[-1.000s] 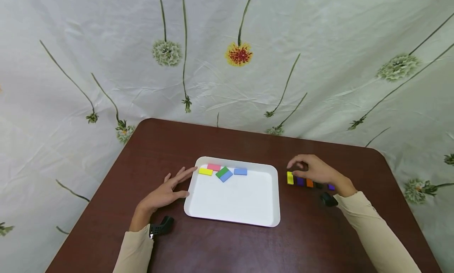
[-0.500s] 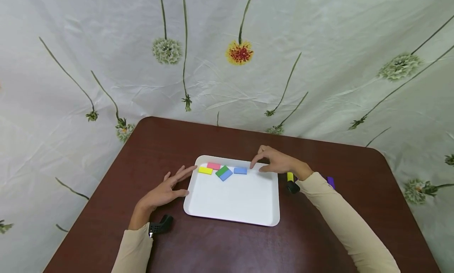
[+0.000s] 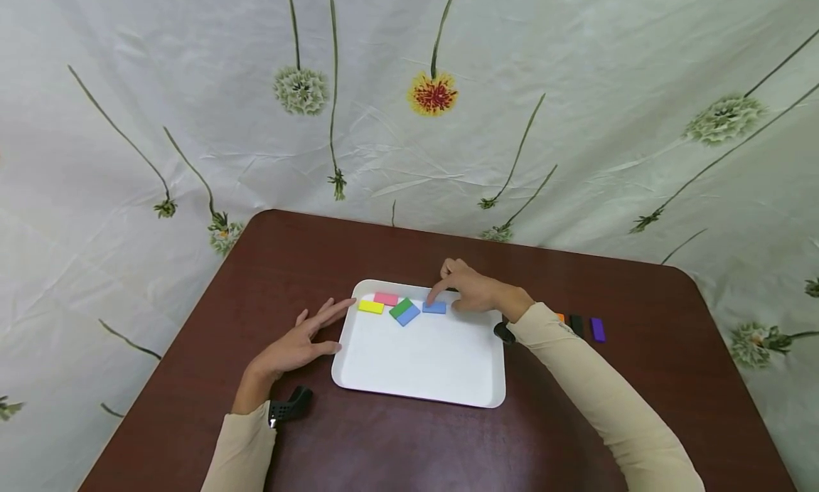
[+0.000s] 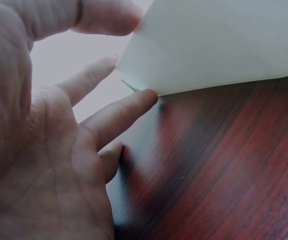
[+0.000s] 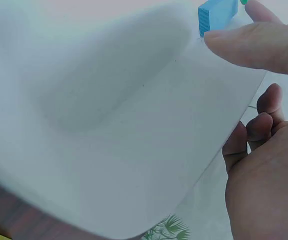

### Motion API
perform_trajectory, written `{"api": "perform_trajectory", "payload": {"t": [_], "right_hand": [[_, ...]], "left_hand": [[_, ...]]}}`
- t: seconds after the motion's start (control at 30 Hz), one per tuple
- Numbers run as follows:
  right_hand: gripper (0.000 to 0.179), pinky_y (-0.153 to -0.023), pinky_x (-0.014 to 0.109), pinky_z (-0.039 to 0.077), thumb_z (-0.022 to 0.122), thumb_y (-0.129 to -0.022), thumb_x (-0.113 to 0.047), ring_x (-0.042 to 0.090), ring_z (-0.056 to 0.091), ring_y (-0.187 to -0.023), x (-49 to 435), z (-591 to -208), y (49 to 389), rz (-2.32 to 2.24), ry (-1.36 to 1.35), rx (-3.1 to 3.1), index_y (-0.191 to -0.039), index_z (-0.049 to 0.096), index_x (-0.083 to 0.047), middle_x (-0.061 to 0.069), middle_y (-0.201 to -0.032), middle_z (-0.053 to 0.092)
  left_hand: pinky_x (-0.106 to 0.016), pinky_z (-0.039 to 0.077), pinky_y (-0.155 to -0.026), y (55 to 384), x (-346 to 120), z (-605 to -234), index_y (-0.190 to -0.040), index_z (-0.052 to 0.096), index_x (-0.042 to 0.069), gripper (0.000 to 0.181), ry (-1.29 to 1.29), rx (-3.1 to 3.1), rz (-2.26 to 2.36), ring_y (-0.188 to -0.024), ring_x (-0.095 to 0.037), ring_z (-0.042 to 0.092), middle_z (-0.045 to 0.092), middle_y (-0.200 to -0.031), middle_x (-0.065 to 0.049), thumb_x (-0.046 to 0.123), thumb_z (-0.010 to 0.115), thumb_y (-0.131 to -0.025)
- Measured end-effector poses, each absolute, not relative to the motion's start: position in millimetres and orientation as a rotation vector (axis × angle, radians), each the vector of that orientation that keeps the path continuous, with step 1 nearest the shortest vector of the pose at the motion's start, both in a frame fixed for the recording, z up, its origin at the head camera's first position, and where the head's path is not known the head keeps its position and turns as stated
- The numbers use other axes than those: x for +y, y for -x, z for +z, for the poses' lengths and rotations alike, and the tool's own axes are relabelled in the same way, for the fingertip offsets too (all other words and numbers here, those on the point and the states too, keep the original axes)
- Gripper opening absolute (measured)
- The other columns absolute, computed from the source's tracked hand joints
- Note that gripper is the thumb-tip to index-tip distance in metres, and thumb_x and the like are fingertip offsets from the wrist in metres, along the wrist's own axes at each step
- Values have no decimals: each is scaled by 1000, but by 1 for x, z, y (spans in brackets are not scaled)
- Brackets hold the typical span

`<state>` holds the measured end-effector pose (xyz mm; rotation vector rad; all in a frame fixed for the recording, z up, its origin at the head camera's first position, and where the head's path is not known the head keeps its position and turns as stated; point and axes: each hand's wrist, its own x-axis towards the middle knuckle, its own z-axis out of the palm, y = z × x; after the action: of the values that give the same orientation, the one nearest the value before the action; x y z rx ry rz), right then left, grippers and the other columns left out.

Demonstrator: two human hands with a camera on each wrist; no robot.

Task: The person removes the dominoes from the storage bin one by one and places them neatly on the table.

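Observation:
In the head view a white tray point(image 3: 422, 364) holds several small flat rectangular blocks near its far side. They are a pink block point(image 3: 386, 299), a yellow block point(image 3: 371, 307), a green block point(image 3: 402, 307) against a blue block point(image 3: 407, 316), and a separate blue block point(image 3: 434, 308). My right hand point(image 3: 476, 289) reaches over the far right rim, its index fingertip at that separate blue block. The thumb is near the block's right end, and the other fingers are curled. My left hand point(image 3: 297, 346) rests at the tray's left rim with fingers spread, touching the edge.
On the dark red-brown table point(image 3: 409, 449), right of the tray, lie a purple block point(image 3: 598, 330), a black block point(image 3: 576, 326) and a partly hidden orange block point(image 3: 560, 318). My right sleeve covers the area beside them. A flowered cloth point(image 3: 384, 136) hangs behind the table.
My right hand has moved left from above the blocks on the table, over the tray's far right rim, to the separate blue block. My left hand stays at the rim.

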<state>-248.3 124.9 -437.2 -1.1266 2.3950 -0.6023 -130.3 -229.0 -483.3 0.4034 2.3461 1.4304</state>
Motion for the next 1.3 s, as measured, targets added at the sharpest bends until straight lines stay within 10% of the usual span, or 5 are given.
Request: {"api": "perform_trajectory", "payload": {"t": [1.3], "right_hand": [[46,-84,30,38,71,-85,0,19,34,-104,108,-439,242,-356,1012,2407,-114,73,-34,0,-104,38]], "left_hand": [[-70,-18,-113,130,-228,-484,-158,33,21,73,-445,2330,1452,-155,-43,-3,37,-159,-19,17,67,-93]]}}
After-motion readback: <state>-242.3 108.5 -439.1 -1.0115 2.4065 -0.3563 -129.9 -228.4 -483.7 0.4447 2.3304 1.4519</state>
